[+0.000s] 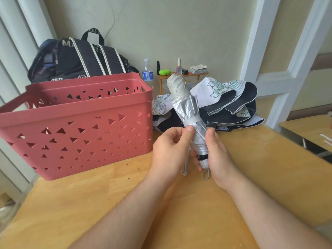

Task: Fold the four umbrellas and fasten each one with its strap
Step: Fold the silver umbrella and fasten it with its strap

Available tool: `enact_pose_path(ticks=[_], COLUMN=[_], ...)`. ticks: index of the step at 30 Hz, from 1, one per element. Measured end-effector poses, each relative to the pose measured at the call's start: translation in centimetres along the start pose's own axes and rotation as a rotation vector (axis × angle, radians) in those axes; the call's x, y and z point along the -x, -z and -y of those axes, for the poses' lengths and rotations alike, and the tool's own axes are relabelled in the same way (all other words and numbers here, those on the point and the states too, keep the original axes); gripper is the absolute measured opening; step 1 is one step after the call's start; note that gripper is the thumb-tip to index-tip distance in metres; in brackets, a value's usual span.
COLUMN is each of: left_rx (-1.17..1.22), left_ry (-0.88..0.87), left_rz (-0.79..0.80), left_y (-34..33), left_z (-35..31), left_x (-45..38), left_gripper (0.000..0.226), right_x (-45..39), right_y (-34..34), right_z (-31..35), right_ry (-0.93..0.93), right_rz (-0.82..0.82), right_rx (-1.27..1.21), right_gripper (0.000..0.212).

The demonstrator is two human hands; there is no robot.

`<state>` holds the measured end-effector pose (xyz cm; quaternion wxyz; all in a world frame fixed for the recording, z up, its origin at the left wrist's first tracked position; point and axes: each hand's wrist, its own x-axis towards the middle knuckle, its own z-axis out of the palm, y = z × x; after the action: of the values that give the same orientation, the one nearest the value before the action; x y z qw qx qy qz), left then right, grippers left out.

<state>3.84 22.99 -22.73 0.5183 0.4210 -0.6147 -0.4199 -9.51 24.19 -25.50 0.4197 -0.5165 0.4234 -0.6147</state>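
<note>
Hands, left [170, 150] and right [218, 153], both gripping one folded silver umbrella [190, 112].

Two hands [170, 150]; one folded umbrella [188, 112] — one basket [77, 123]; one backpack [77, 60]; one bottle [147, 71].

A red basket [77, 126] stands on the wooden table [251, 168], a black backpack [77, 60] behind it.

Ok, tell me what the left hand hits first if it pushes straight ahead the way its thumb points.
Likely the silver umbrella itself, which the left hand already pinches just below the strap. Past it lies the black-and-white umbrella, though depth is unclear.
</note>
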Motion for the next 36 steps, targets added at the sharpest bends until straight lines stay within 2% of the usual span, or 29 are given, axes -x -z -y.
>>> enact_pose_path(ticks=[3,6,9,13,16,22,32,34,36], left_rx=[0.017,0.094,0.132,0.142,0.143,0.132,0.150,0.075,0.118], left_ry=[0.011,0.037,0.088,0.125,0.133,0.063,0.072,0.027,-0.025], left_rz=[0.089,0.154,0.146,0.161,0.170,0.006,0.054,0.014,-0.053], left_y=[-0.2,-0.1,-0.1,0.0,0.4,1.1,0.7,0.8,1.2], left_z=[-0.1,0.1,0.0,0.2,0.2,0.1,0.5,0.4,0.1], left_x=[0.2,0.0,0.0,-0.1,-0.2,-1.2,-1.1,-1.2,-1.4], left_gripper=[0.031,0.030,0.029,0.024,0.023,0.025,0.019,0.017,0.013], right_x=[-0.2,-0.2,-0.4,-0.3,-0.2,0.0,-0.1,-0.1,0.0], right_y=[-0.1,-0.1,0.2,0.2,0.1,-0.1,-0.1,0.0,0.0], right_z=[-0.2,0.1,0.3,0.4,0.3,0.3,0.4,0.4,0.4], right_ry=[-0.030,-0.056,-0.066,-0.105,-0.115,-0.079,-0.174,-0.142,-0.114], right_rz=[-0.028,-0.067,-0.129,-0.046,-0.003,0.002,0.021,0.018,0.027], right_rx=[-0.009,-0.063,-0.117,-0.174,-0.115,-0.043,-0.132,-0.098,-0.058], right_gripper=[0.087,0.091,0.076,0.053,0.045,0.049,0.048,0.050,0.055])
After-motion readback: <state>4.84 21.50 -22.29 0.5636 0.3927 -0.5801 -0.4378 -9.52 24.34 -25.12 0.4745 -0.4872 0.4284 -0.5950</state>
